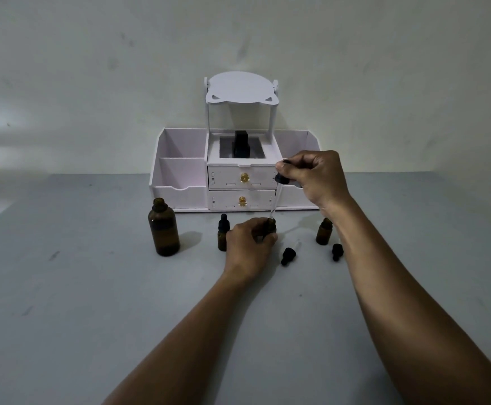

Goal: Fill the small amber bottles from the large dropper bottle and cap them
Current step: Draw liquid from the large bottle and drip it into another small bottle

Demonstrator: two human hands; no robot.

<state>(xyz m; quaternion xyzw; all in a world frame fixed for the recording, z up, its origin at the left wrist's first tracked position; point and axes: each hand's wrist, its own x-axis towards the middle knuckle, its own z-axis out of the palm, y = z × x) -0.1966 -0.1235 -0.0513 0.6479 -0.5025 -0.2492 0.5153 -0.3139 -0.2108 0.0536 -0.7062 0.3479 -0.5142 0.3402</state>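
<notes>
2 hands cooperate: left hand (248,244) wraps the small uncapped amber glass bottle (272,225) to steady it, right hand (315,176) pinches the black-bulbed glass dropper (281,179) at its mouth.

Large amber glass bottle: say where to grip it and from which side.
Probably round the wide straight body of the large amber glass bottle, below the shoulder, from its left: it stands upright and uncapped, with a capped small amber bottle to its right.

Left hand (248,248) and right hand (315,178) are bare, forearms (399,273) too.
</notes>
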